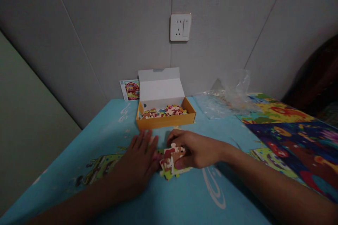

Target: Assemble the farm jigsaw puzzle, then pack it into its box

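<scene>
Several puzzle pieces [169, 163] lie bunched on the blue cloth in the middle, some overlapping. My right hand [188, 147] curls around pieces from the right, its thumb pressed on them. On the left side of the bunch, my left hand [139, 160] reaches palm down, fingers stretched forward and somewhat blurred; its thumb side touches or nearly touches the pieces. Just beyond both hands stands an orange box [165, 123], its white lid raised, with many loose puzzle pieces [171, 110] inside.
A picture card [131, 90] leans on the wall left of the box. To the right lies a clear plastic bag [224, 102]. Colourful picture puzzles [298, 144] cover the right side of the blue cloth [105, 119]. A socket [180, 27] is on the wall.
</scene>
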The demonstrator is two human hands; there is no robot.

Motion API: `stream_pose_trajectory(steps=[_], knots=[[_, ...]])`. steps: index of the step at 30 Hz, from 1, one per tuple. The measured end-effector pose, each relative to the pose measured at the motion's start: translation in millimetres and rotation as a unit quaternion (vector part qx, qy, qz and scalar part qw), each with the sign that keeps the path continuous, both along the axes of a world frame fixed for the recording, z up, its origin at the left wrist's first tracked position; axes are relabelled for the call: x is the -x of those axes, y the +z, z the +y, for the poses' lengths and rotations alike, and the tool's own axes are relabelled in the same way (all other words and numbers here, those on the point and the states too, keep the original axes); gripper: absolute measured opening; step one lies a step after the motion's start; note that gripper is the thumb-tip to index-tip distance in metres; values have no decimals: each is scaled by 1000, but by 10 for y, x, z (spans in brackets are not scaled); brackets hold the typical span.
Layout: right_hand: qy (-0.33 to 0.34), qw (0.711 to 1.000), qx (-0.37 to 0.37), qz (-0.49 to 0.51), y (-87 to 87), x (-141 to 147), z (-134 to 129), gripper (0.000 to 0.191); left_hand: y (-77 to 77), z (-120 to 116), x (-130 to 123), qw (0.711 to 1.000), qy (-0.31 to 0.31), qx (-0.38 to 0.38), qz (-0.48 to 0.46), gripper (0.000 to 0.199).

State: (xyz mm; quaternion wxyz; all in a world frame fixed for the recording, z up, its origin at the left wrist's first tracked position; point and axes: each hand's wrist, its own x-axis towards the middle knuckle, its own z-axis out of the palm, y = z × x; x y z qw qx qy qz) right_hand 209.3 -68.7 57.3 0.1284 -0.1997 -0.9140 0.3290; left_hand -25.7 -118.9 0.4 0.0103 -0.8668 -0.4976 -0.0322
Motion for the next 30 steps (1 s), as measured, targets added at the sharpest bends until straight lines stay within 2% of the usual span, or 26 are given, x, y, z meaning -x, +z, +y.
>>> stream_pose_trajectory(steps=[3,6,8,11,16,20,25,30], knots=[[-29,997,-52,-48,35,-53,-10,13,6,181,-398,999,-17,0,-29,64],[-136,984,-59,-94,10,-99,-25,21,33,321,-567,996,-17,-27,-80,56],[-198,972,-41,-119,-15,-113,-42,21,84,397,-520,991,-22,-26,-128,45],[-232,962,-29,-139,-39,-82,-83,19,189,487,-295,979,-67,15,-190,39],[-279,944,-69,-161,-55,22,-129,34,299,558,-15,986,-86,48,-134,64],[-275,943,-58,-178,-56,49,-114,33,303,581,-27,986,-71,71,-136,66],[-278,943,-81,-163,-58,61,-122,27,289,607,-72,980,-27,96,-171,60],[-295,944,-22,-148,-70,72,-137,24,291,620,-75,977,0,107,-185,61]])
